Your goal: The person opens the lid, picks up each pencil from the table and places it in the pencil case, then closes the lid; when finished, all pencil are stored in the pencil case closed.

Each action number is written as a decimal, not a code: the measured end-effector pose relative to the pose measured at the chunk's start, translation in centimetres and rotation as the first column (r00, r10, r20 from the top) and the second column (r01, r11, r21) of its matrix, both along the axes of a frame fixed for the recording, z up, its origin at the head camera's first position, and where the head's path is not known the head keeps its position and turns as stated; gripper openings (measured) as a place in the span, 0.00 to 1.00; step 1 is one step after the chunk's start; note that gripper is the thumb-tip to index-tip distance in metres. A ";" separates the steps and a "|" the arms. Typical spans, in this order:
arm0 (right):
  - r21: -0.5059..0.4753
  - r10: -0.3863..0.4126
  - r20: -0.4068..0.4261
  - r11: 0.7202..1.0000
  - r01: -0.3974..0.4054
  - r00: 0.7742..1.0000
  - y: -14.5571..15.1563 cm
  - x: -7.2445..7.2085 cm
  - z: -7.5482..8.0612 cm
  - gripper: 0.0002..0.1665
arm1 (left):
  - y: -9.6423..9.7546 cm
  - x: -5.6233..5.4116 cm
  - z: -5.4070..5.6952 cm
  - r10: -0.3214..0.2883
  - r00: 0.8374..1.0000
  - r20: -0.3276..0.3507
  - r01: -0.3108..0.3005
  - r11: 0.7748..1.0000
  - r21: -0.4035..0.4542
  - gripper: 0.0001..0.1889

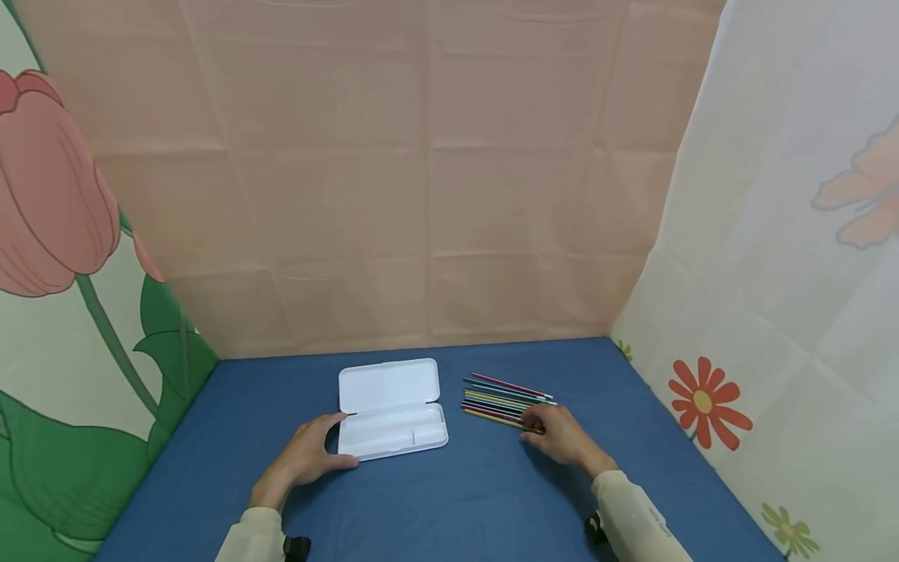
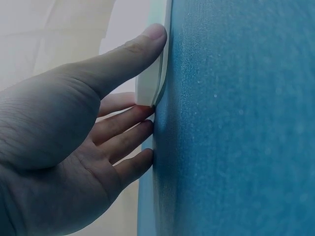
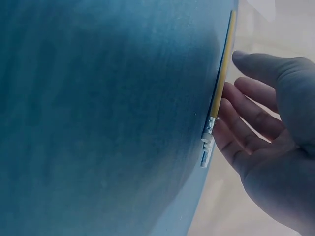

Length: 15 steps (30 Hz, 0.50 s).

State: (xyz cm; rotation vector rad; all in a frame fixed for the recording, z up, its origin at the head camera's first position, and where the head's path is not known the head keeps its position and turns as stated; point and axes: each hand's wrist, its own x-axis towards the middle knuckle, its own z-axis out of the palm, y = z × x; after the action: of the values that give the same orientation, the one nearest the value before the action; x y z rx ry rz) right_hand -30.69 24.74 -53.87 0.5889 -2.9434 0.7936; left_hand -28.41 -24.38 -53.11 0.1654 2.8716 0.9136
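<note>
A white pencil case (image 1: pixel 393 433) lies opened flat on the blue tablecloth, its lid folded back away from me. My left hand (image 1: pixel 309 453) holds the case's left end, thumb along the front edge and fingers at the far side. In the left wrist view, the thumb (image 2: pixel 133 54) lies against the case's side wall. To the right, several coloured pencils (image 1: pixel 502 398) lie side by side. My right hand (image 1: pixel 558 433) is at their right ends, fingers loosely bent. In the right wrist view, the nearest pencil (image 3: pixel 222 78) is yellow with an eraser end, and the thumb stands apart from it.
A blue cloth (image 1: pixel 449 507) covers the table. Behind it hangs a beige curtain (image 1: pixel 421 195). A tulip-patterned cloth (image 1: pixel 105 351) borders the left side, and a white cloth with flowers (image 1: pixel 758 328) borders the right. Inside the case, a small divider (image 1: pixel 413 437) splits the tray.
</note>
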 end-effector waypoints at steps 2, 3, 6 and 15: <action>0.005 -0.004 -0.002 1.000 0.004 1.000 -0.1 -0.1 -0.1 0.14 | -0.1 0.0 -0.1 0.000 1.000 -0.003 0.000 1.000 -0.002 0.54; 0.006 -0.007 0.000 1.000 0.007 1.000 -0.1 -0.2 -0.1 0.13 | -0.1 0.0 -0.2 0.001 1.000 -0.003 -0.001 1.000 -0.002 0.54; 0.005 -0.018 0.013 1.000 0.018 1.000 -0.2 -0.2 -0.1 0.10 | -0.2 -0.1 -0.3 0.002 1.000 -0.006 -0.002 1.000 -0.004 0.54; -0.003 0.010 0.025 1.000 -0.010 1.000 0.0 -0.1 -0.1 0.03 | -0.2 -0.1 -0.3 0.010 1.000 0.012 -0.010 1.000 -0.003 0.55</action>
State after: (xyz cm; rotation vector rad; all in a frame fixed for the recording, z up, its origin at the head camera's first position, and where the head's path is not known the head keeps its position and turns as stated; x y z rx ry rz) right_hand -30.79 24.72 -53.96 0.5979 -2.9636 0.8111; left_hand -28.53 -24.56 -53.43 0.1451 2.8654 0.9086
